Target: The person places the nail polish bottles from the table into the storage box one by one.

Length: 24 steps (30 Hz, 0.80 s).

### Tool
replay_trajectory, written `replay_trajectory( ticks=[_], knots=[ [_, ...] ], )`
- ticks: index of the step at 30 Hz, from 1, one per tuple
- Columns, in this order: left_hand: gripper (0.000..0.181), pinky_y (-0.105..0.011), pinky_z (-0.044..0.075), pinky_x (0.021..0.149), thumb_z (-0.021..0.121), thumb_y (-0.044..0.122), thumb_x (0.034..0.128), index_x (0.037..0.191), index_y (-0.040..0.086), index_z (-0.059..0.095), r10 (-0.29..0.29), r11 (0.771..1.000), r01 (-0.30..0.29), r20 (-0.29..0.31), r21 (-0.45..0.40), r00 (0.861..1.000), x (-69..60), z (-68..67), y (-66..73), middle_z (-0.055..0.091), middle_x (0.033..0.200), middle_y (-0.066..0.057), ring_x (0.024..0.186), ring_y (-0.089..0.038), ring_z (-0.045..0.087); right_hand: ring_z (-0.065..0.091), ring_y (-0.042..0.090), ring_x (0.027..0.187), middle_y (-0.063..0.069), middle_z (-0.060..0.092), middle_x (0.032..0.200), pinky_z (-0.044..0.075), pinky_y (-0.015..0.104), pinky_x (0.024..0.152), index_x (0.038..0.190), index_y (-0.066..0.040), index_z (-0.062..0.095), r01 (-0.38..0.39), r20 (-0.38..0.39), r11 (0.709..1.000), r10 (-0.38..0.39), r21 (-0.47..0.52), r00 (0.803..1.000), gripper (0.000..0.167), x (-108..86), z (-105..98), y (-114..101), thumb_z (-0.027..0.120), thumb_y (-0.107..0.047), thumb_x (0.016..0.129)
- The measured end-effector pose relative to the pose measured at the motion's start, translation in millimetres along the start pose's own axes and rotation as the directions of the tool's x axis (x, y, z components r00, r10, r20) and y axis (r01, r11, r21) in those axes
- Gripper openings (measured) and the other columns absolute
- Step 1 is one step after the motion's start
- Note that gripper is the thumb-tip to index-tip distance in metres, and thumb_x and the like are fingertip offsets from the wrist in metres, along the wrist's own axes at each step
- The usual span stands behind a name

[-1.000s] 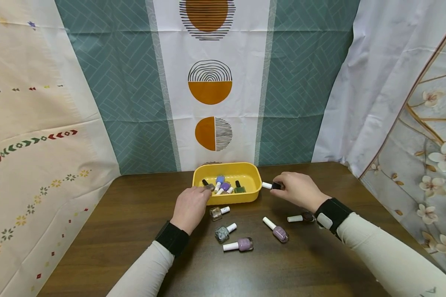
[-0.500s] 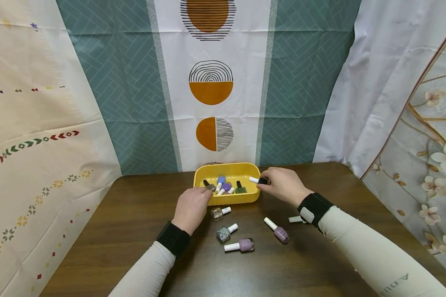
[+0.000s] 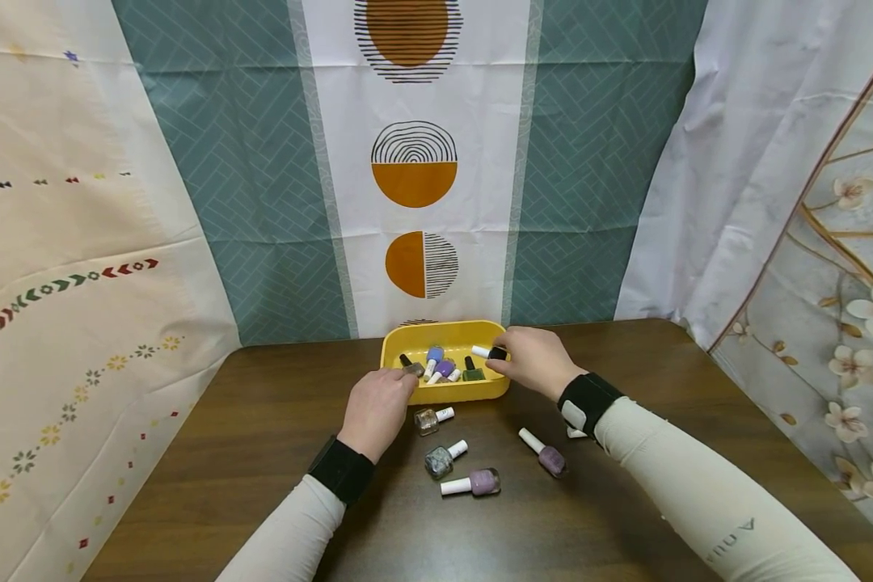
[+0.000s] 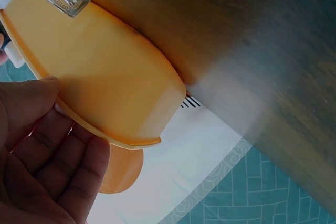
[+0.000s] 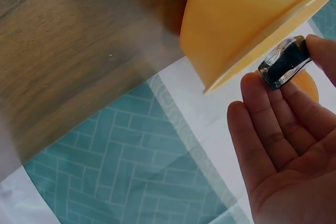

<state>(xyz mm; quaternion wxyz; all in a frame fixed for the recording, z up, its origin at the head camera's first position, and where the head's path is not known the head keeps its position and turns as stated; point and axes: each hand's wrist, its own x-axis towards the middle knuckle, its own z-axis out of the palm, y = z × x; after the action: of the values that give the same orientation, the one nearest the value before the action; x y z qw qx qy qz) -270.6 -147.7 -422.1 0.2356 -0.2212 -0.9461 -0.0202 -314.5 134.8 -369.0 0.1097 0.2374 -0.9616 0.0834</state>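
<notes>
My left hand (image 3: 380,411) pinches the near left rim of a yellow basket (image 4: 115,72), thumb outside and fingers curled over the edge. My right hand (image 3: 537,356) holds a dark nail polish bottle (image 5: 285,62) between thumb and fingertips, over the basket's right end. Its white cap (image 3: 481,352) points left. Inside the basket lie several bottles, among them a green nail polish (image 3: 473,371) with a black cap, a blue one (image 3: 435,354) and a purple one (image 3: 445,367).
On the brown table (image 3: 262,453), in front of the basket, lie a gold glitter bottle (image 3: 427,421), a grey glitter bottle (image 3: 439,461) and two mauve bottles, one nearer (image 3: 484,482) and one farther right (image 3: 552,461). Another white cap (image 3: 576,432) shows partly under the right wrist.
My right hand has moved left with the dark nail polish, from beside the basket to over its right end. My left hand stays on the rim.
</notes>
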Motion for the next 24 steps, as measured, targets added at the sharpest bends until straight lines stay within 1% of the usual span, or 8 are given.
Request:
replay_trajectory(
  ticks=[4,10,15,20,24],
  knots=[
    [0.024,-0.038,0.064,0.09,0.094,0.006,0.0881,0.11,0.011,0.086,-0.003,1.0,0.003,0.01,0.003,1.0,0.4,0.8,0.3,0.083,0.103,-0.004,0.09,-0.023,0.075,0.062,0.016,0.076,0.003,0.077,0.096,0.057,0.035,0.069,0.112,-0.008,0.083,0.001,-0.003,1.0,-0.001,-0.018,1.0,0.03,3.3,4,-1,0.086,-0.035,0.099],
    [0.025,-0.038,0.064,0.09,0.094,0.006,0.088,0.111,0.011,0.086,-0.007,1.0,0.007,0.01,0.001,1.0,-0.4,0.2,0.5,0.082,0.102,-0.004,0.09,-0.023,0.074,0.058,0.015,0.072,-0.001,0.069,0.084,0.053,0.033,0.064,0.101,-0.011,0.081,0.006,0.002,0.999,-0.006,-0.038,1.0,0.025,8.6,11,-3,0.086,-0.036,0.099],
    [0.026,-0.039,0.064,0.091,0.094,0.006,0.0873,0.111,0.01,0.085,-0.007,1.0,0.007,0.004,-0.004,1.0,-1.0,0.8,0.3,0.082,0.102,-0.005,0.09,-0.023,0.074,0.059,0.015,0.074,-0.001,0.07,0.086,0.055,0.034,0.067,0.102,-0.01,0.081,0.014,0.015,0.999,-0.013,-0.049,1.0,0.023,12.2,15,-4,0.086,-0.032,0.099],
    [0.026,-0.039,0.064,0.091,0.095,0.007,0.0871,0.111,0.01,0.086,-0.008,1.0,0.008,0.01,-0.001,1.0,-0.7,1.3,0.4,0.082,0.102,-0.005,0.09,-0.024,0.075,0.057,0.016,0.072,-0.001,0.068,0.083,0.052,0.033,0.065,0.099,-0.01,0.079,0.034,0.024,0.998,-0.033,-0.044,0.999,0.022,15.5,17,-6,0.087,-0.03,0.098],
    [0.026,-0.039,0.064,0.092,0.095,0.008,0.0868,0.111,0.011,0.086,-0.008,1.0,0.008,0.014,0.001,1.0,-0.5,1.4,0.1,0.083,0.102,-0.004,0.09,-0.024,0.075,0.057,0.016,0.072,-0.002,0.067,0.083,0.052,0.033,0.066,0.1,-0.01,0.079,0.027,0.039,0.998,-0.025,-0.053,0.999,0.022,18.4,19,-7,0.087,-0.03,0.098]
  ],
)
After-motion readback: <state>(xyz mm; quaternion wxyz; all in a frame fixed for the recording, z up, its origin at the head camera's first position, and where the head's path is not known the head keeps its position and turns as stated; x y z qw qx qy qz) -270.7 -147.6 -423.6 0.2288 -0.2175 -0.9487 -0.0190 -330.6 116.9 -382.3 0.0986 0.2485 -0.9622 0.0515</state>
